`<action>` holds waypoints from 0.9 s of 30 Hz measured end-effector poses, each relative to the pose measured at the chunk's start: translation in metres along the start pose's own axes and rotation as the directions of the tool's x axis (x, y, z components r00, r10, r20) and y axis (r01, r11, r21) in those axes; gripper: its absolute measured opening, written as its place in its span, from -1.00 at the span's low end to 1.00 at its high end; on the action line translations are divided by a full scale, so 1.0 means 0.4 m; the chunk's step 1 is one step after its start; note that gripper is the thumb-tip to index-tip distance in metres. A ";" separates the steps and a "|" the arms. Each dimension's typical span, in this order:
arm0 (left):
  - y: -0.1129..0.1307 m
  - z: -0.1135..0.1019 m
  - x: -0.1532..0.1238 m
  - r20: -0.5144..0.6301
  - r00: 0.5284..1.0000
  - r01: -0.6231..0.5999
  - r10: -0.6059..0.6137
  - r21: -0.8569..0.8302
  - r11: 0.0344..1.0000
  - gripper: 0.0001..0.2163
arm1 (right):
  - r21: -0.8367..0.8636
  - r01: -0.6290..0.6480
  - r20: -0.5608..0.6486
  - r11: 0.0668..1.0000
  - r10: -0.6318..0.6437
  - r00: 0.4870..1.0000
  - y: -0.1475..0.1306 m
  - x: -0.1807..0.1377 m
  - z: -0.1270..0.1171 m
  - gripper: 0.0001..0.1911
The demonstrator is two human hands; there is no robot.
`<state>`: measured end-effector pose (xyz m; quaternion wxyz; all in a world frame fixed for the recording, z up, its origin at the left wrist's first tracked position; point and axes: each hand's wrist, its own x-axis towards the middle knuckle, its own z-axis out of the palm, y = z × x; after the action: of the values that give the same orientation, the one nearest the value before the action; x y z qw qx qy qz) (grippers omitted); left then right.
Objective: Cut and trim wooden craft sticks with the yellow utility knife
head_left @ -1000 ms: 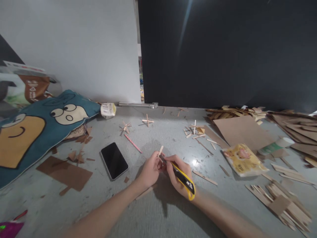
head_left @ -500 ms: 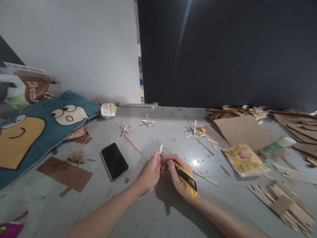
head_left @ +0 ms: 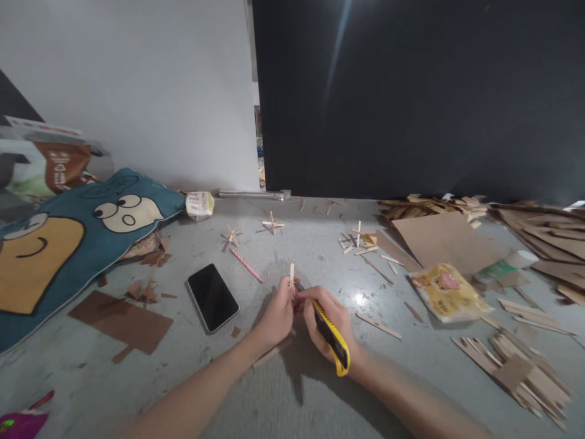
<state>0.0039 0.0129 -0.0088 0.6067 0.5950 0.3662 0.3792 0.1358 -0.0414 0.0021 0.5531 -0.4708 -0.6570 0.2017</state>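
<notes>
Pinched in my left hand is a small wooden craft stick, its pale end pointing up and away from me. My right hand is closed round a yellow and black utility knife, whose handle slants back toward my wrist. The knife's front end meets the stick close to my left fingers; the exact contact of the blade is hidden. Under my wrists, partly covered, another flat stick lies on the grey table.
A phone and a pink striped straw lie left of my hands. Small crossed-stick pieces stand farther back. To the right are a yellow packet, a glue stick, cardboard and a bundle of craft sticks.
The knife handle has swung to a steeper angle, its rear end moving left and toward me. The stick in my left hand has shifted slightly left and stands more upright.
</notes>
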 end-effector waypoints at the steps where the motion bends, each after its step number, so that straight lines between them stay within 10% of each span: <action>1: 0.001 0.000 0.001 -0.001 1.000 -0.002 0.002 -0.002 1.000 -0.63 | -0.025 0.050 0.021 0.998 -0.049 0.999 0.000 0.003 -0.005 -0.83; 17: 0.003 0.000 -0.003 0.013 0.999 0.041 -0.041 -0.015 0.999 -0.64 | -0.060 0.139 0.085 0.989 -0.133 0.987 0.020 0.008 -0.022 -0.82; 27: -0.038 -0.005 0.006 0.040 0.999 0.002 -0.001 -0.026 1.000 -0.61 | 0.100 -0.179 -0.009 0.979 0.181 0.984 0.009 0.013 -0.003 -0.72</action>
<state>0.0036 0.0157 -0.0241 0.6219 0.5941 0.3495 0.3718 0.1388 -0.0358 0.0023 0.5610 -0.5023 -0.5961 0.2787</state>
